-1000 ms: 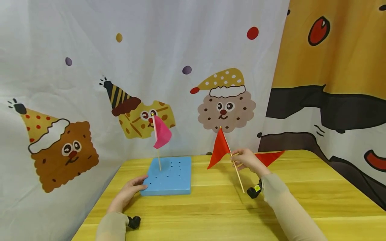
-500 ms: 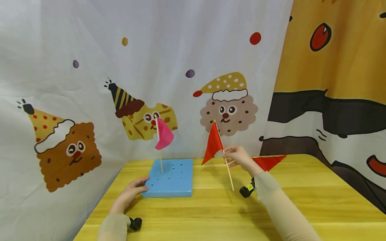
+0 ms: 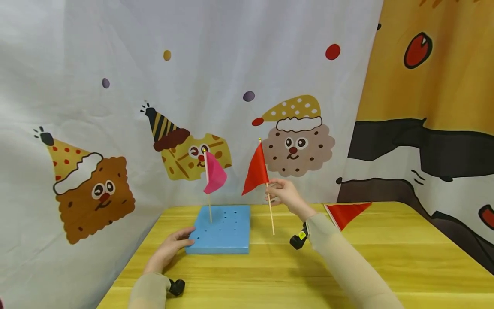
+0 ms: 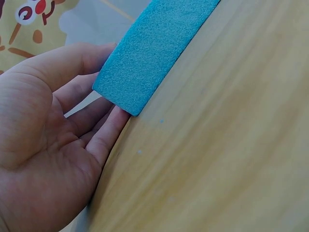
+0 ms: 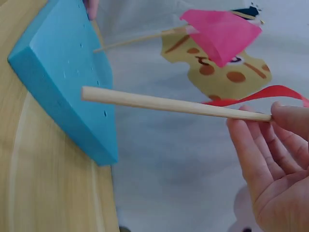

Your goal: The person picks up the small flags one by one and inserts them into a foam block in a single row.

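Note:
A blue foam block [image 3: 239,240] with several small holes lies on the table. A pink flag [image 3: 215,175] stands in it on a thin stick. My left hand [image 3: 170,247] rests against the block's left edge with relaxed fingers; in the left wrist view its thumb touches the block near the corner. My right hand [image 3: 287,196] pinches the wooden stick of a red flag [image 3: 256,169] between thumb and fingers, just below the cloth. The stick's lower end [image 5: 91,94] points down, to the right of the block and apart from it.
A second red flag [image 3: 347,213] lies at the table's back right, its stick partly hidden by the right forearm. The yellow wooden table [image 3: 239,281] meets a printed cloth backdrop [image 3: 216,56] behind it.
My right hand has carried the red flag left and slightly up, toward the block, and its stick now stands more upright. The left hand stays at the block's edge.

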The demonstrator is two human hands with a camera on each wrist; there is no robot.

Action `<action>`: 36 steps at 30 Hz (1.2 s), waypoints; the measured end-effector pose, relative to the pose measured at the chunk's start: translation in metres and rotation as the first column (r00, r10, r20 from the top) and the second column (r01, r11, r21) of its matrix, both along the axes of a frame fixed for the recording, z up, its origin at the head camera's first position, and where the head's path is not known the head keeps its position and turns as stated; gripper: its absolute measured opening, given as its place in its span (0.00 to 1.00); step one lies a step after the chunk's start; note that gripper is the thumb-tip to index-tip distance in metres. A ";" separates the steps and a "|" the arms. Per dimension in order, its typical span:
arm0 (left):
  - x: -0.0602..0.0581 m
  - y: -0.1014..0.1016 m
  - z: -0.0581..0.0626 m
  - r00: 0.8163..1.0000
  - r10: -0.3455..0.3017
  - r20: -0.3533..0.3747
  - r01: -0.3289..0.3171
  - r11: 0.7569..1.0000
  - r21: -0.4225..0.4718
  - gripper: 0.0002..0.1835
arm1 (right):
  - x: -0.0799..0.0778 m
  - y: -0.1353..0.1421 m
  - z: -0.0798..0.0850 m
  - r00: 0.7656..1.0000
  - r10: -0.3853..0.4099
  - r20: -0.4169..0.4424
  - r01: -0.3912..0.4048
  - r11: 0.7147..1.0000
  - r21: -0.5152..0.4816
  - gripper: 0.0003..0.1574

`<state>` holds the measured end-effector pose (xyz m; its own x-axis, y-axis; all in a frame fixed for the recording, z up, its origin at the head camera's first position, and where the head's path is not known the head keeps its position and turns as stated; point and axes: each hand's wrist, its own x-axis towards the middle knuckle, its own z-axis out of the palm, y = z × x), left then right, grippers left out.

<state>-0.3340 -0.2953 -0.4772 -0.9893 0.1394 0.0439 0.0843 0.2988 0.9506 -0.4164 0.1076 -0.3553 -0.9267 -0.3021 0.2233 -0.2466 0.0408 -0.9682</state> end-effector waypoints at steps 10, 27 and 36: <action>-0.001 0.001 0.002 1.000 0.009 -0.004 -0.009 1.000 -0.011 0.31 | -0.010 -0.042 0.017 0.996 0.028 -0.090 -0.028 1.000 -0.001 0.26; -0.003 -0.002 0.001 0.999 0.036 -0.005 -0.036 0.999 0.003 0.31 | -0.028 -0.106 -0.002 0.996 0.049 0.076 -0.028 0.964 -0.264 0.24; 0.000 0.000 0.000 1.000 0.025 -0.014 -0.025 1.000 -0.010 0.31 | -0.030 -0.123 -0.020 0.978 0.089 0.190 -0.014 0.931 -0.365 0.21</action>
<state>-0.3342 -0.2952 -0.4768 -0.9917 0.1155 0.0567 0.0903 0.3107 0.9462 -0.4465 -0.0155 -0.3749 -0.9488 -0.2846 0.1374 -0.0386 -0.3272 -0.9442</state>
